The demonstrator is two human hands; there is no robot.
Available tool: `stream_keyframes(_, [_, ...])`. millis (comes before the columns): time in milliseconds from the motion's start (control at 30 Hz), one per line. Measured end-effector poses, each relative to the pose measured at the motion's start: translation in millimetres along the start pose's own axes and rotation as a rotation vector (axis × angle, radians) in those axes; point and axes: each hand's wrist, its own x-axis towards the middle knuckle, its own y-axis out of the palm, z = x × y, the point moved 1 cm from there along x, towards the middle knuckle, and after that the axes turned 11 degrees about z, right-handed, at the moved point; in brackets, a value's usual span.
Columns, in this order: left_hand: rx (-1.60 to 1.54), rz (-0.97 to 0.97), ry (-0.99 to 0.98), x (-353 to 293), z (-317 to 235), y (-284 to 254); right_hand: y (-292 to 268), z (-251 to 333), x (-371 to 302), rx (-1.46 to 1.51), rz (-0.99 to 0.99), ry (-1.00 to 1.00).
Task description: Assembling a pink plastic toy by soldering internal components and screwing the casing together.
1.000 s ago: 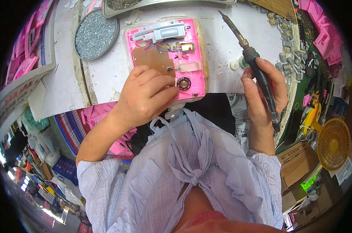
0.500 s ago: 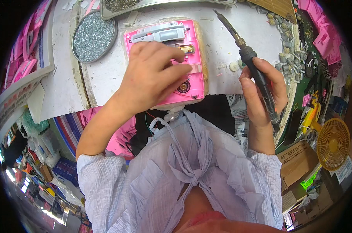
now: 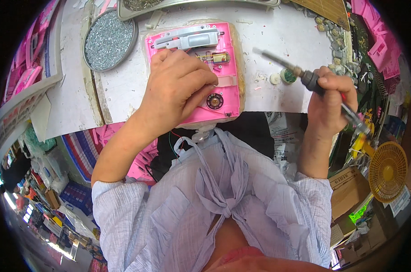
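The biggest change is on the right: the soldering iron (image 3: 310,82), which half a second ago pointed toward 11 o'clock from the hand, now leans toward 10 o'clock, and the right hand (image 3: 331,100) has shifted outward toward 3 o'clock. The blurred tip suggests it is in motion; it now sits lower, just off the case's 2 o'clock edge and apart from it. For the work in hand, this appears to put the hot end beside the opened case, with no contact yet. The right fingers are closed around the dark handle. The left hand (image 3: 173,88) has drawn slightly toward 9 o'clock, uncovering the whole of the round speaker (image 3: 215,101). Its fingers are bent and gathered over the case's 9 o'clock half; whether they pinch something underneath cannot be told. The pink case (image 3: 231,96) lies open on the bench (image 3: 300,43), near 12 o'clock in the view, with a grey part (image 3: 194,41) along its 12 o'clock side and a shiny metal component (image 3: 220,58) toward 2 o'clock. A round dish (image 3: 136,36) of small silvery pieces (image 3: 109,40) stands toward the case's 10 o'clock.
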Motion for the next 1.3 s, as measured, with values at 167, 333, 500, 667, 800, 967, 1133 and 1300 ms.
stream_keyframes(167, [-0.059, 0.052, 0.000, -3.8, -1.4, -5.9, 3.5, 0.8, 12.4, 0.142, 0.170, 0.208])
stream_keyframes(333, [0.004, 0.136, 0.051, -5.9, 3.6, -6.5, 16.6, -8.5, 32.6, 0.094, 0.488, 0.179])
stream_keyframes(500, [0.051, 0.155, 0.092, -5.9, 6.5, -7.2, 23.3, -16.1, 46.0, -0.011, 0.657, 0.154])
stream_keyframes(667, [0.061, 0.172, 0.105, -6.2, 6.3, -7.5, 28.9, -13.3, 56.2, -0.052, 0.753, 0.159])
stream_keyframes(800, [0.075, 0.169, 0.096, -6.9, 6.3, -4.5, 31.3, -14.5, 58.4, -0.077, 0.776, 0.117])
stream_keyframes(967, [0.095, 0.187, 0.094, -6.7, 6.1, -4.7, 31.7, -15.1, 57.5, -0.061, 0.780, 0.140])
stream_keyframes(1133, [0.107, 0.182, 0.104, -5.7, 5.9, -4.6, 30.7, -13.5, 56.9, -0.012, 0.780, 0.234])
stream_keyframes(1300, [0.121, 0.188, 0.106, -5.7, 5.8, -3.9, 32.4, -13.0, 58.2, -0.142, 0.801, 0.134])
